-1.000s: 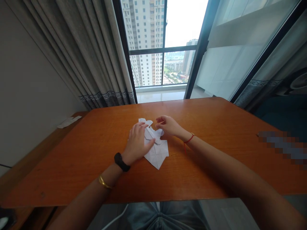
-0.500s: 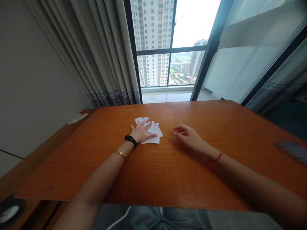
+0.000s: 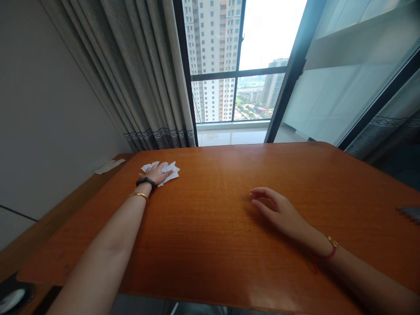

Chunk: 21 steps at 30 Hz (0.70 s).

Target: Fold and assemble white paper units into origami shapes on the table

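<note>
Several white paper pieces (image 3: 172, 169) lie in a loose, overlapping pile at the far left part of the brown wooden table (image 3: 210, 245). My left hand (image 3: 156, 173), with a black band and a gold bangle at the wrist, rests palm down on them, its fingers spread. To the right, my right hand (image 3: 278, 209) hovers low over the tabletop, fingers curved and thumb apart, holding nothing. A red and gold bracelet circles that wrist.
Beyond the far edge stand a window (image 3: 236, 74) and a grey curtain (image 3: 147, 78). A pale flat item (image 3: 110, 166) lies on a ledge left of the table. Something blurred (image 3: 410, 213) is at the right edge.
My left hand and the papers under it have moved left across the table. My right hand has shifted right and nearer to me, with its thumb and fingers further apart.
</note>
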### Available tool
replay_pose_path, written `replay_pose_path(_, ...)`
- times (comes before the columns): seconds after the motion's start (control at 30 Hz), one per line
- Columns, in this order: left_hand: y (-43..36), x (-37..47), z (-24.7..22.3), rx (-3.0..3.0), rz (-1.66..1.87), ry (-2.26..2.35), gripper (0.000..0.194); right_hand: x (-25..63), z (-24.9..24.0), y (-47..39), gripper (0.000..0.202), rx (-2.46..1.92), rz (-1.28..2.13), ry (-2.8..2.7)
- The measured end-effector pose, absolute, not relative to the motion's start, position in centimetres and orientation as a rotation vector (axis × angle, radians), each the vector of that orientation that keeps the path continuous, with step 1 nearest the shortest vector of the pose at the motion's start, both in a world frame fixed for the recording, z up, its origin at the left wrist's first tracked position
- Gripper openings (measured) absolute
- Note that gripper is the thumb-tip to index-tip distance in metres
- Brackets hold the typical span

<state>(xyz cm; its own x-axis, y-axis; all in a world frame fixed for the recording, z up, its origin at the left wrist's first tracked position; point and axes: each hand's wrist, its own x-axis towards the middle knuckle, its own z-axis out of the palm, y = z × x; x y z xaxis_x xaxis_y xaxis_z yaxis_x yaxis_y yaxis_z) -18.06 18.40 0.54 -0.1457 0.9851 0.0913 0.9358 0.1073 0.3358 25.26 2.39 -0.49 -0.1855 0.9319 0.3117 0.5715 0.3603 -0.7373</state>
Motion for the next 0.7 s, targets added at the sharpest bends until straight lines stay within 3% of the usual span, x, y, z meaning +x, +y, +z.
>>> replay_pose_path(0.1, 17.6, -15.7, 1.2, 1.97, 0.529, 2.399, 0.078, 25.0, -0.6, 2.1, 0.025, -1.304, 0.581, -1.912)
replay_pose_path(0.17, 16.0, -13.2, 1.8, 2.229, 0.638, 2.361, 0.064, 24.9, -0.7, 2.0, 0.026, -1.311, 0.567, -1.945)
replay_pose_path(0.33, 10.0, -7.0, 3.4, 3.095, 0.303, 1.343, 0.029, 24.4, -0.2, 1.9, 0.026, -1.297, 0.437, -2.113)
replay_pose_path(0.47, 6.4, -4.0, 3.5, 3.305, 0.293, 1.04, 0.023, 23.7, 0.6, 1.8, 0.023, -1.23, 0.307, -2.283)
replay_pose_path(0.7, 4.5, -2.4, 1.8, 3.274, 0.3, 1.029, 0.018, 23.8, 0.1, 1.8, 0.02, -1.167, 0.264, -2.337)
